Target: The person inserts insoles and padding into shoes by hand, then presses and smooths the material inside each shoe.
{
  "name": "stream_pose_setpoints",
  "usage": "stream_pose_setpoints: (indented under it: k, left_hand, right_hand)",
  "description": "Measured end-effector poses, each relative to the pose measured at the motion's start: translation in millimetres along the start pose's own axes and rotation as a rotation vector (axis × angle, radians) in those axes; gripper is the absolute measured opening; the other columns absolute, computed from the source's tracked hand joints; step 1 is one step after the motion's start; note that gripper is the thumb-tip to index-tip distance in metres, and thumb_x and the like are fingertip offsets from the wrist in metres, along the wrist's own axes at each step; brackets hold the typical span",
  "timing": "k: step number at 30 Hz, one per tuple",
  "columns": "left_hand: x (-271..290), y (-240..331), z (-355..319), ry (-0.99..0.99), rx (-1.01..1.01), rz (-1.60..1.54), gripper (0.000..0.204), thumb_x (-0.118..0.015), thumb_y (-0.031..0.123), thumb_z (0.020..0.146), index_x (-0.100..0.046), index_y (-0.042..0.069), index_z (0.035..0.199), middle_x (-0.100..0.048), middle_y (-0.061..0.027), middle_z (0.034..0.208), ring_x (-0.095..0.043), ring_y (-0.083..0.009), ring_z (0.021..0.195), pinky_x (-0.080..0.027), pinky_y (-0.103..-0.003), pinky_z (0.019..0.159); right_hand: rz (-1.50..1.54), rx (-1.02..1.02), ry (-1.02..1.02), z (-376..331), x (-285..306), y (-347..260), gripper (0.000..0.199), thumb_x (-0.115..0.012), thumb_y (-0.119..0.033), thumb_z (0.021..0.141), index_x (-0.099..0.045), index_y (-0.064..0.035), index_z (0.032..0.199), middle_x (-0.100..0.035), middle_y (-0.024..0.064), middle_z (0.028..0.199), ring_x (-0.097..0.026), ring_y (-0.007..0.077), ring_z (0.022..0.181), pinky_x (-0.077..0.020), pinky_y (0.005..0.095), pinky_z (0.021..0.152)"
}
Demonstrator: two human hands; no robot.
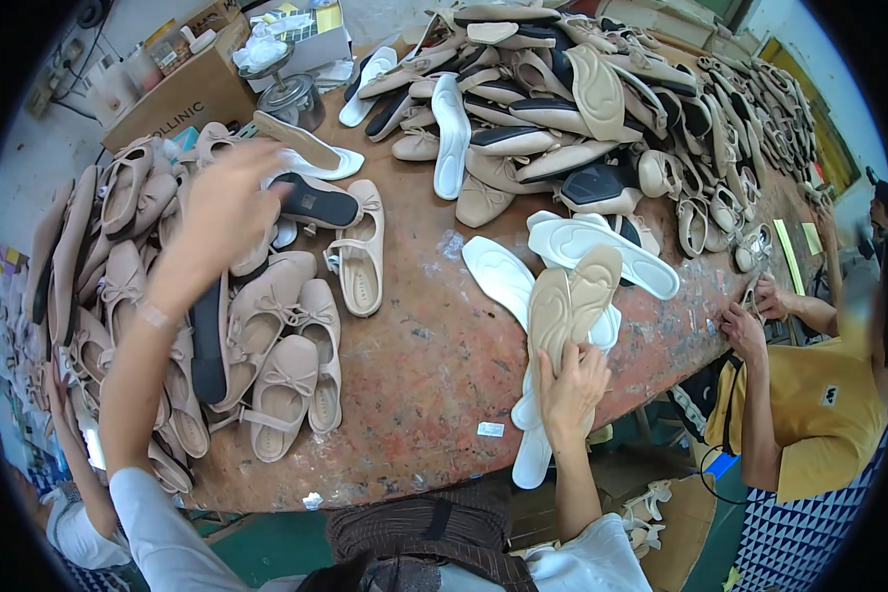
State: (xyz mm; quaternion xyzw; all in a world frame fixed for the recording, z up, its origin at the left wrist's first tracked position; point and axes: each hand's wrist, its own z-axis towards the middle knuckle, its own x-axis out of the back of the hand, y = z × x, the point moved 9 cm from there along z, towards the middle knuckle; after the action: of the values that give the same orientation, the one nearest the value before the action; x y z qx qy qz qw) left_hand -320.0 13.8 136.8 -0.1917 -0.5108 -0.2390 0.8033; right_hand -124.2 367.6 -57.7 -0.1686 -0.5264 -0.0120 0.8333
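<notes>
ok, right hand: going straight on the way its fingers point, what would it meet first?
Probably the tan, foot-shaped, contoured insole just ahead of the right hand. Beyond it, a white, foot-shaped insole lies crosswise. Depth is unclear, so the hand might pass above both.

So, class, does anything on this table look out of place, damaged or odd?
Yes: a white insole near the right hand seems to poke past the edge of the tabletop, which looks stained and patchy. The far heap of shoes lies jumbled, some soles upward.
</notes>
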Motion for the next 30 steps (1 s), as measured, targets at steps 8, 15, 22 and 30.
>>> stream_pose_setpoints:
  k: [8, 15, 22, 30]
  left_hand:
    - [-291, 34, 128, -0.288, -0.182, 0.119, 0.053, -0.063, -0.001, 0.079, -0.053, -0.007, 0.131, -0.055, -0.0237, 0.139, -0.054, -0.0366, 0.13, -0.05, -0.044, 0.104]
    - [-330, 28, 171, -0.34, -0.129, -0.06, 0.037, -0.062, 0.006, 0.081, -0.062, -0.002, 0.118, -0.064, -0.0218, 0.123, -0.055, -0.0395, 0.121, -0.049, -0.046, 0.104]
    - [-232, 38, 163, -0.497, 0.11, -0.568, 0.029, -0.066, 0.028, 0.086, -0.073, 0.001, 0.094, -0.073, -0.0109, 0.082, -0.068, -0.0213, 0.074, -0.051, -0.038, 0.068]
    - [-7, 58, -71, -0.405, 0.564, -1.639, 0.058, -0.073, 0.025, 0.094, -0.052, -0.004, 0.139, -0.067, -0.0036, 0.116, -0.063, -0.0085, 0.099, -0.052, -0.027, 0.088]
  right_hand:
    - [0.787, -0.024, -0.529, -12, -38, -12, 0.026, -0.075, -0.011, 0.087, -0.06, 0.0017, 0.103, -0.05, 0.0358, 0.143, -0.053, 0.0503, 0.129, -0.0487, 0.0461, 0.1]
    - [1.668, -0.42, -0.341, -25, -39, 28, 0.036, -0.071, -0.003, 0.092, -0.061, 0.0008, 0.127, -0.065, 0.0182, 0.132, -0.063, 0.0248, 0.12, -0.0489, 0.0391, 0.103]
    - [1.768, -0.577, 0.064, -20, -3, 55, 0.054, -0.055, 0.0, 0.096, -0.042, 0.0034, 0.148, -0.063, 0.0192, 0.134, -0.065, 0.0261, 0.118, -0.0513, 0.0396, 0.103]
    - [2.205, -0.337, -0.424, -47, 4, 18, 0.036, -0.058, -0.01, 0.098, -0.058, 0.0045, 0.13, -0.069, 0.0175, 0.099, -0.069, 0.0276, 0.088, -0.057, 0.0357, 0.069]
